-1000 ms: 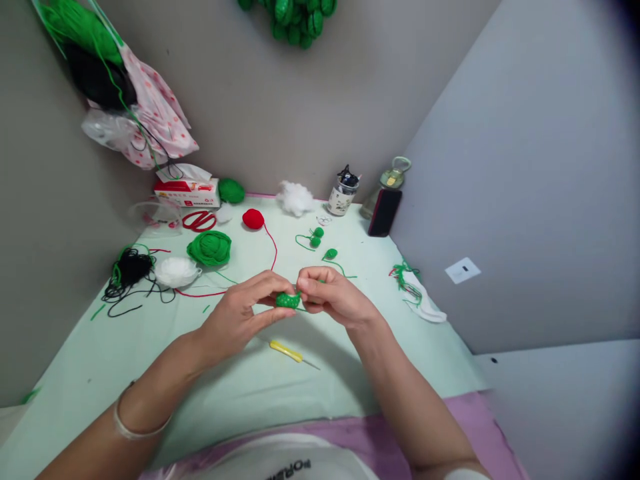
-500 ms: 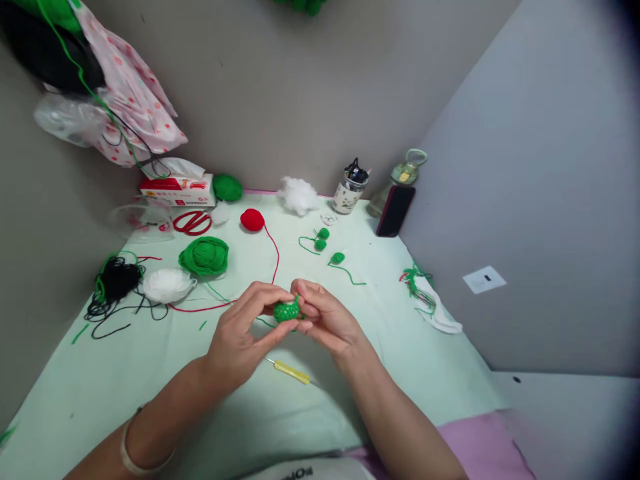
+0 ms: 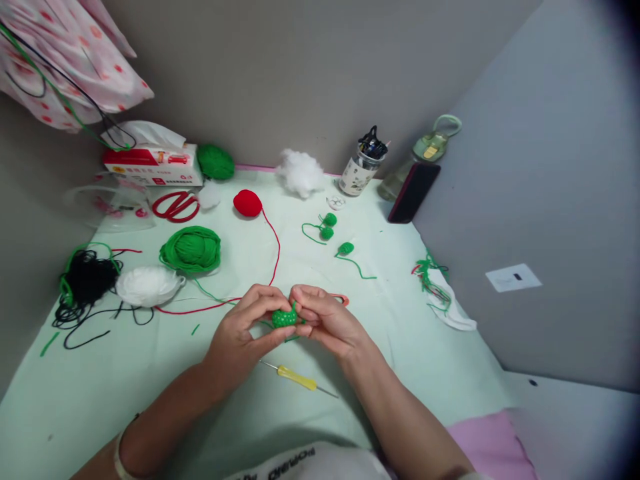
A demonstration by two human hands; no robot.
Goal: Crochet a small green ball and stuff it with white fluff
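Between my hands is a small green crocheted piece (image 3: 284,319) with white specks showing through its stitches. My left hand (image 3: 246,327) grips its left side between thumb and fingers. The fingers of my right hand (image 3: 323,320) are pinched on its right edge, where a short bit of green yarn sticks up. Just below lies a yellow-handled crochet hook (image 3: 297,378) on the cloth. Part of an orange object (image 3: 342,299) shows behind my right hand; its kind is hidden. Small green crocheted balls (image 3: 327,233) with yarn tails rest farther back, near another green piece (image 3: 345,249).
Green yarn (image 3: 191,249), white yarn (image 3: 150,287), black yarn (image 3: 90,279) and a red ball (image 3: 248,203) lie left. Red-handled scissors (image 3: 176,207) and a tissue box (image 3: 155,165) stand behind. White stuffing (image 3: 301,173), a pen cup (image 3: 357,173), a phone (image 3: 415,193) and a bottle (image 3: 400,177) line the back.
The camera view has shifted closer and lower. Both hands keep holding the green crocheted piece almost in place. More of the hook and the orange object now show.
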